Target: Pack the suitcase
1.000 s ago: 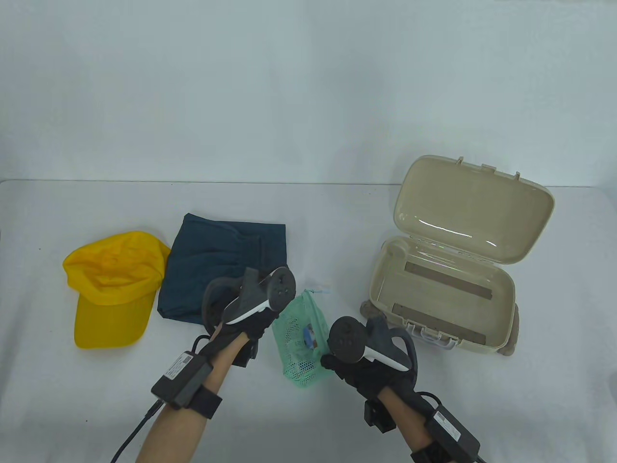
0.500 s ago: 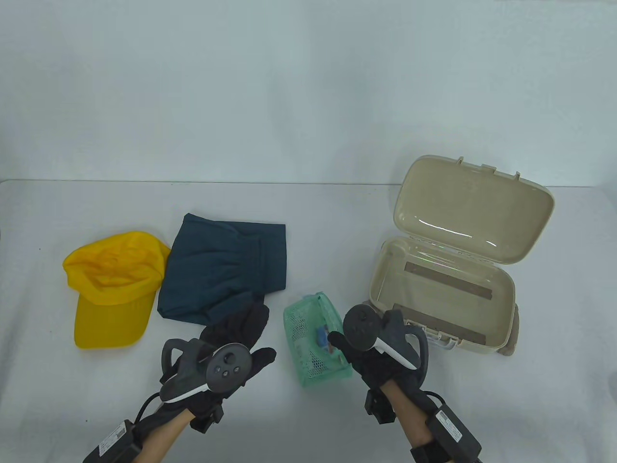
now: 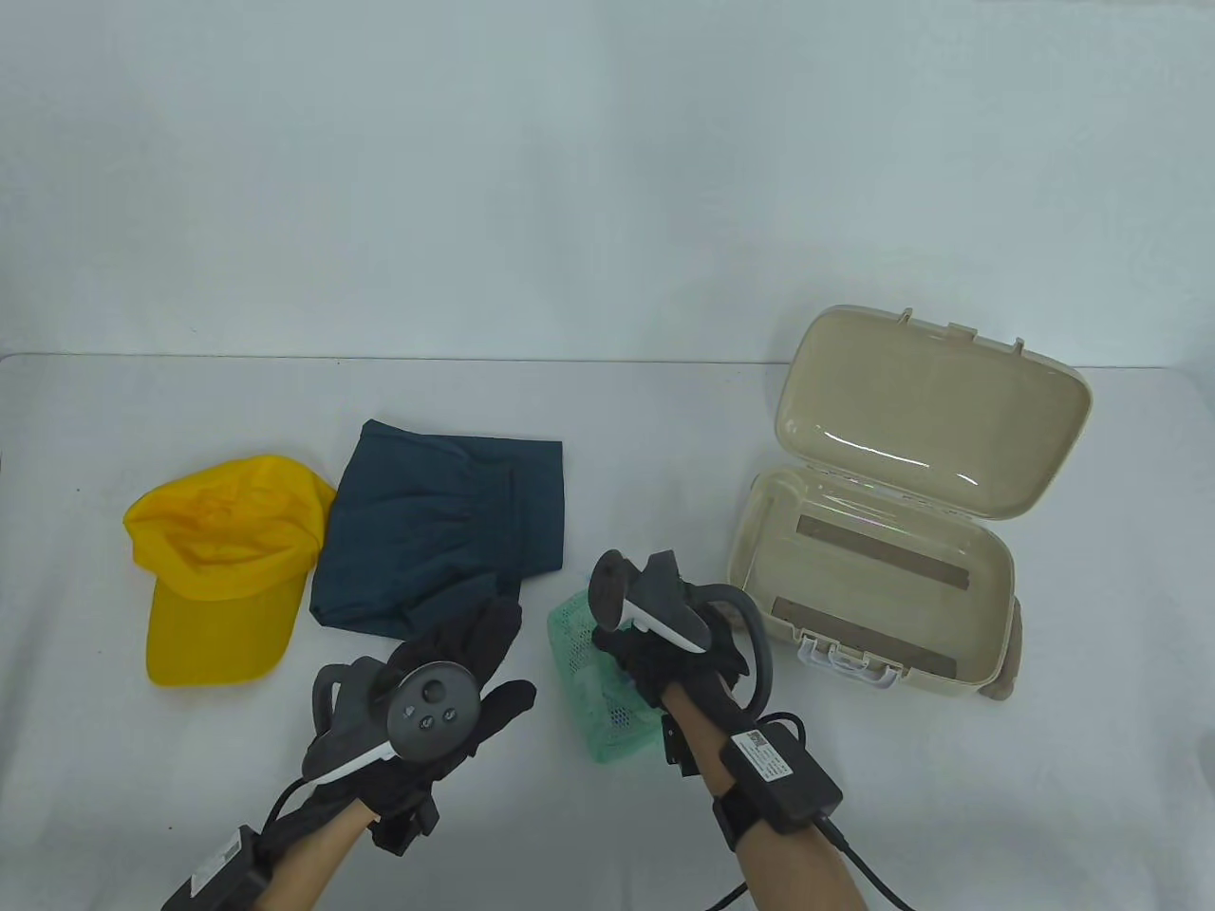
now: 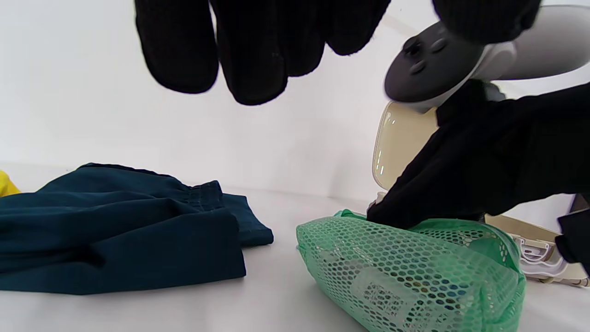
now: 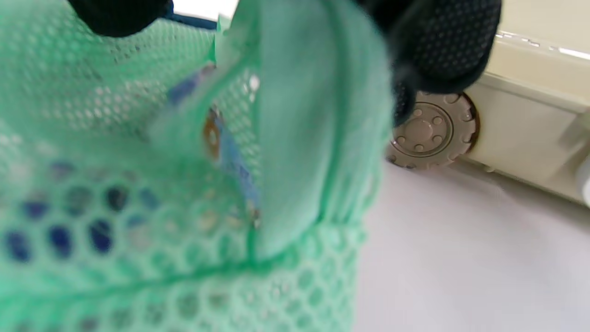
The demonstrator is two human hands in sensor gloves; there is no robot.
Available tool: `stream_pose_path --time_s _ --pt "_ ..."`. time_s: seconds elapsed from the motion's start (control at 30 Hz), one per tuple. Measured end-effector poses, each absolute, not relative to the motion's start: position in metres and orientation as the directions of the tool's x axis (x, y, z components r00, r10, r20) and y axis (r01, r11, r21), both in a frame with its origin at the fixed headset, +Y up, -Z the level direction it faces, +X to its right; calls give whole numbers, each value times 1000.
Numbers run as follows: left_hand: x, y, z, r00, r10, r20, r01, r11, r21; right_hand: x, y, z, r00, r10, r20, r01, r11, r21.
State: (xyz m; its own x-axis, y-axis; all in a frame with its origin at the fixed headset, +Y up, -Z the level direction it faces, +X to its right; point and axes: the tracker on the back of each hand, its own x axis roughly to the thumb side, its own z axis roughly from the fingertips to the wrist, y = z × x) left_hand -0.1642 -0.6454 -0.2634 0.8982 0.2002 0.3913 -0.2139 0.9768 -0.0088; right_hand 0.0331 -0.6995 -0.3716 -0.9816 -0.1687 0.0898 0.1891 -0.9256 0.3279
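A green mesh bag (image 3: 593, 697) (image 4: 405, 272) (image 5: 184, 184) with small items inside lies on the white table (image 3: 607, 835), left of the open beige suitcase (image 3: 873, 569). My right hand (image 3: 638, 664) (image 4: 484, 161) comes down on top of the bag and grips it; in the right wrist view its fingertips (image 5: 442, 46) show on both sides of the mesh. My left hand (image 3: 501, 655) hovers open left of the bag, its fingers (image 4: 253, 50) straight, pointing at the folded dark blue cloth (image 3: 446, 531) (image 4: 115, 230). It holds nothing.
A yellow cap (image 3: 223, 560) lies at the far left beside the blue cloth. The suitcase lid (image 3: 935, 408) (image 4: 401, 143) stands up at the back, and its wheel (image 5: 431, 138) sits close to the bag. White table surface stretches behind the objects.
My right hand swung left and turned over the mesh bag, closing on it; the bag shifted slightly left. My left hand pulled back from the bag a second ago and now hovers open.
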Motion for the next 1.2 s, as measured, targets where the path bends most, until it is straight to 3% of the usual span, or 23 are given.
stream_pose_path --time_s 0.27,0.33,0.53,0.97,1.1,1.2 --pt "-162 -647 -263 896 196 399 -204 979 -23 20 -714 -372 -977 -203 69 214 -923 321" --pt "-162 -647 -263 896 192 400 -200 980 -22 17 -719 -371 -960 -269 78 280 -918 280" --pt "-162 -648 -264 896 194 400 -201 979 -24 13 -728 -368 -968 -245 58 252 -952 175" --pt "-162 -649 -264 896 188 402 -192 981 -33 24 -718 -375 -998 -65 -7 61 -964 259" --pt "-161 -650 -264 895 186 404 -188 982 -36 18 -716 -368 -996 -83 39 89 -976 198" --pt "-160 -650 -263 895 186 407 -185 982 -41 12 -723 -368 -993 -100 62 113 -959 260"
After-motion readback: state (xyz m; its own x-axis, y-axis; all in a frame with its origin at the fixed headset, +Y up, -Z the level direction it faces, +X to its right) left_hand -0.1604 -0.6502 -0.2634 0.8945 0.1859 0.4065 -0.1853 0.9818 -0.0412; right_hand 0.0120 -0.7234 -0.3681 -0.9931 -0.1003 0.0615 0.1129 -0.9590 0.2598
